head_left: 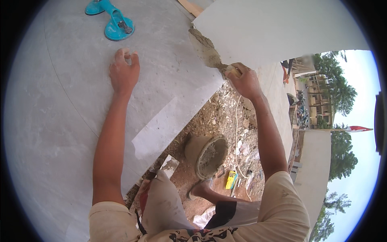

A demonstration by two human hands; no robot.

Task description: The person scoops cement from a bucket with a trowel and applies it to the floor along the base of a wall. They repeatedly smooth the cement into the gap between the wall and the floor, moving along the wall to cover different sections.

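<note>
My right hand (245, 82) is wrapped around the pale handle of a trowel (232, 71). The trowel's tip end meets wet mortar (204, 44) along the joint between a large grey slab (161, 76) and an upright pale panel (278, 30); smeared mortar makes the blade's outline hard to tell. On the left, my left hand (124, 74) hovers over or rests on the slab, fingers loosely bent and thumb apart, with nothing visible in it. Just beyond it lies a turquoise double suction-cup lifter (119, 26).
Below the slab's edge stands a bucket (209, 155) with mortar inside, beside my foot. A yellow packet (231, 180) and a pale cable (237, 133) lie on rubble-strewn ground (217, 109). Off to the right are a low wall (316, 161), trees and a red-and-white flag (358, 129).
</note>
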